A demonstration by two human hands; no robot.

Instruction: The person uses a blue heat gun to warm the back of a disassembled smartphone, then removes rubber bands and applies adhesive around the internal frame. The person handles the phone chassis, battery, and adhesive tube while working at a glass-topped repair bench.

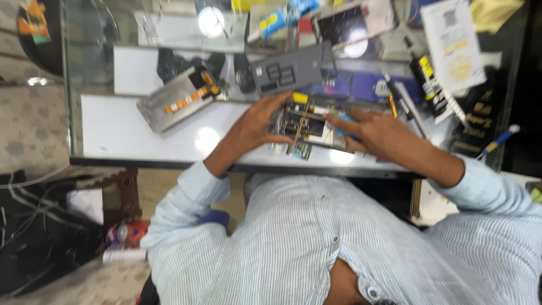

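Head view: we see our hands over a glass counter (pixel 141 144).
Left hand (pixel 257 124): fingers curled, grasping the opened phone (pixel 305 125).
Right hand (pixel 375 134): fingers spread on the phone's other edge.
Nearby: silver back panel (pixel 178 99), grey tray (pixel 293 70).

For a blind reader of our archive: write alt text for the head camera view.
Two bare hands, left hand and right hand, hold an opened phone with exposed circuit board on a glass counter. A grey metal phone back panel lies to the left; a dark glue tube lies to the right.
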